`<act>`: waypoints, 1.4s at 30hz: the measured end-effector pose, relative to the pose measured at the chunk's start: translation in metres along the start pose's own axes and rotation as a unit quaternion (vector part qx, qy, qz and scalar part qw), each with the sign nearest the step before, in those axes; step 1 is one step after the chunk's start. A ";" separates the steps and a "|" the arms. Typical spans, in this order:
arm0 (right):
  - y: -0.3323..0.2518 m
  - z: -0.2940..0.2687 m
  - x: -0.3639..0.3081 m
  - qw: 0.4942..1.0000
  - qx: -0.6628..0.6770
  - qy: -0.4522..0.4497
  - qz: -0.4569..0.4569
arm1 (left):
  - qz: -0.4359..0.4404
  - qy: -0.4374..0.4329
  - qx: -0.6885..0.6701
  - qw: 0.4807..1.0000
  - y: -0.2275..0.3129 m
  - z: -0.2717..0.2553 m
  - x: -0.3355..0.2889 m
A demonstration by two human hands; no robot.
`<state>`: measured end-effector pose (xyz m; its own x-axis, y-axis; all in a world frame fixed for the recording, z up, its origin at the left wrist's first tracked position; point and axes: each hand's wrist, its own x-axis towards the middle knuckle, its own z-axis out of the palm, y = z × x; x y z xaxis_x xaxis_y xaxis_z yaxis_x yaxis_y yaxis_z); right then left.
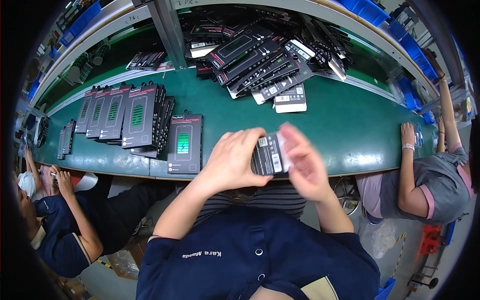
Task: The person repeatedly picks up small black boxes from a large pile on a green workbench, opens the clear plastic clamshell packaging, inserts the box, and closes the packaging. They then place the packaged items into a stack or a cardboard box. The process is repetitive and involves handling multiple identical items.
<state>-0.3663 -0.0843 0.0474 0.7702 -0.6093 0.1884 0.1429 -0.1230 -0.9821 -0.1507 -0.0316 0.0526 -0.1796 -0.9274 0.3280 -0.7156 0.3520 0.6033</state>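
Observation:
My left hand (231, 161) is wrapped round a dark battery box (267, 155), holding it tilted above the front edge of the green table (220, 102). A white flap or inner edge shows at the box's right end. Right there is my right hand (306, 167), its fingers smeared by motion, so I cannot tell whether they grip the flap or only touch it. To the left of my left hand, a single black battery box (185, 145) with a green battery picture lies face up near the table edge.
Rows of stacked black boxes (137, 117) stand left on the table. A loose heap of flat black boxes (260, 60) lies at the back, beside a metal post (167, 35). Co-workers sit at left (65, 220) and right (425, 185). Blue bins (367, 11) line the upper shelf.

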 end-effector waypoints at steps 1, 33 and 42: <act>-0.005 0.003 0.004 0.997 0.076 0.028 0.020 | -0.031 0.020 -0.042 0.998 0.004 -0.002 0.000; 0.024 0.064 0.037 0.844 -0.283 0.137 -0.436 | -0.215 0.260 -0.685 0.646 0.009 -0.013 -0.037; 0.035 0.065 0.052 0.960 -0.215 0.003 -0.180 | -0.180 0.203 0.284 0.919 -0.004 -0.048 -0.066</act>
<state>-0.2809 -0.0692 0.0223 0.7148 -0.4718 0.5162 0.1279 -0.6375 -0.7597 -0.1032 0.0343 0.0631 0.3224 -0.8063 0.4959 -0.9373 -0.1986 0.2864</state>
